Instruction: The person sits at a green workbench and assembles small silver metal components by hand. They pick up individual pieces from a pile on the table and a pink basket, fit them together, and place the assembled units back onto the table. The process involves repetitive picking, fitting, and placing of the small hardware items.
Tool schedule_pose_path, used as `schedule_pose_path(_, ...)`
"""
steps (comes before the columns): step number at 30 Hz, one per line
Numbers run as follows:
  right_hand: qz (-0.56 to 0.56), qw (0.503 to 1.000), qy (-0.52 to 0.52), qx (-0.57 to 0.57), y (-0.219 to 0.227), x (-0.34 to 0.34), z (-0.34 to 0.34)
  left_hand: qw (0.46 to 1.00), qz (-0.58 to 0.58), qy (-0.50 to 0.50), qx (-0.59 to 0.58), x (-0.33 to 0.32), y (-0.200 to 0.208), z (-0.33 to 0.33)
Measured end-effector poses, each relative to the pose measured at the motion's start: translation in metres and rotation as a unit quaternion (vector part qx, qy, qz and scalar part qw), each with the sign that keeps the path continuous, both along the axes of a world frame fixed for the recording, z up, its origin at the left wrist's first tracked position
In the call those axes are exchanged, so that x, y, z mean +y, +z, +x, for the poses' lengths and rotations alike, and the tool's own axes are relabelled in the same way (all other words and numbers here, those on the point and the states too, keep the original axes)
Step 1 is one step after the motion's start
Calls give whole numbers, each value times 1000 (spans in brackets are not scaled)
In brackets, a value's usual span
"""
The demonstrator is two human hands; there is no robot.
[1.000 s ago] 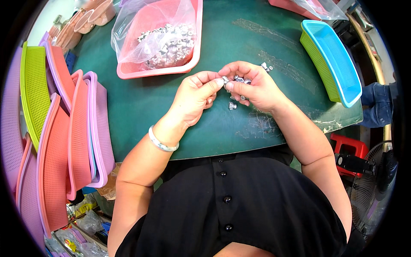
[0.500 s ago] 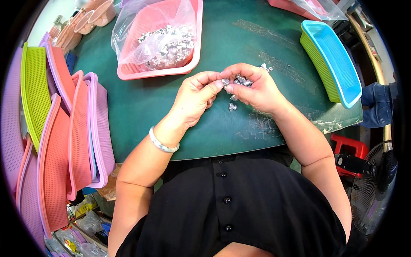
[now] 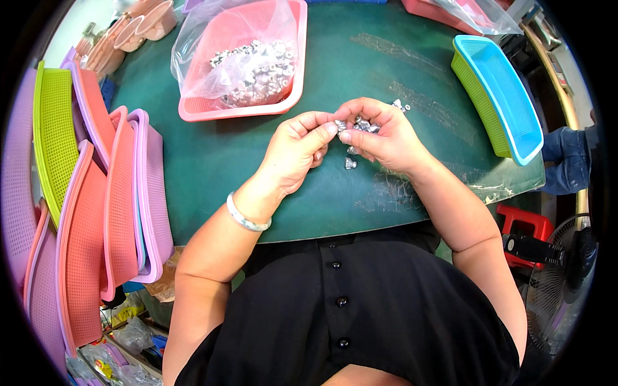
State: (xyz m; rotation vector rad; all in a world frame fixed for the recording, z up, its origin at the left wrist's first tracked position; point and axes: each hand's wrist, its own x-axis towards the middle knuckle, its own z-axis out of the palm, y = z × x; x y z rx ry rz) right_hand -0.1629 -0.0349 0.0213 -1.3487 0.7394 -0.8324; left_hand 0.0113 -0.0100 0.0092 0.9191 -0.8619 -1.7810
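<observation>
My left hand (image 3: 293,151) and my right hand (image 3: 385,138) meet over the green table (image 3: 309,206). Between their thumbs and forefingers they pinch one small silvery metal part (image 3: 340,126). Several more such parts (image 3: 365,125) show inside the curl of my right hand; whether they rest in it or on the table I cannot tell. Just below the fingers, one loose metal part (image 3: 350,163) lies on the table. A few small pieces (image 3: 399,105) lie beyond my right hand. The underside of both hands is hidden.
A pink basket (image 3: 187,106) holding a clear bag of metal parts stands ahead to the left. A blue-and-green basket (image 3: 537,145) is at the right edge. Stacked colored baskets (image 3: 116,212) crowd the left side. A fan (image 3: 553,289) and red stool (image 3: 537,222) stand lower right.
Both hands stay nearly in place, still pinching the small metal part. The whole view has shifted slightly, and a blue edge now shows at the top.
</observation>
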Motion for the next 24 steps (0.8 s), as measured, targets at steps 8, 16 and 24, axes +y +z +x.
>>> schedule_pose_path(8,35,999,-4,-8,1,0,2,1000,18,0,-1,0,0,-1)
schedule_pose_path(16,159,984,-25,-81,9,-15,-2,999,47,18,-18,0,3,-2)
schedule_pose_path(24,70,979,-187,-31,43,-192,13,999,23,-15,-35,2,0,-1)
